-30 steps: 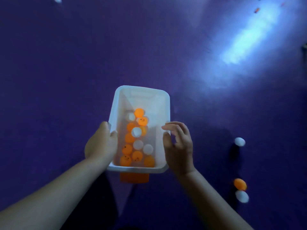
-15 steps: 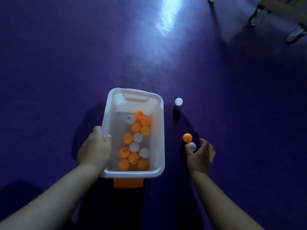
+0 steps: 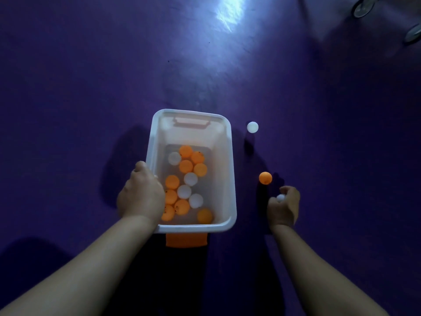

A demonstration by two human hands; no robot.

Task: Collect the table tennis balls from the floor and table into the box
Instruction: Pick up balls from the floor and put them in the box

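A clear plastic box (image 3: 230, 160) with an orange handle sits low over the purple floor and holds several orange and white balls. My left hand (image 3: 140, 193) grips the box's left rim. To the right of the box, my right hand (image 3: 283, 207) is closed around a white ball (image 3: 280, 197) close to the floor. An orange ball (image 3: 265, 177) lies on the floor just beyond that hand. Another white ball (image 3: 252, 127) lies farther away, beside the box's far right corner.
The purple floor (image 3: 91, 76) stretches all around, with a bright light glare (image 3: 230, 12) at the top. Two wheels of some equipment (image 3: 364, 8) show in the top right corner.
My right hand left the box's right rim, dropped to the floor on the right and closed on a white ball. The view swung, bringing the three floor balls close beside the box.
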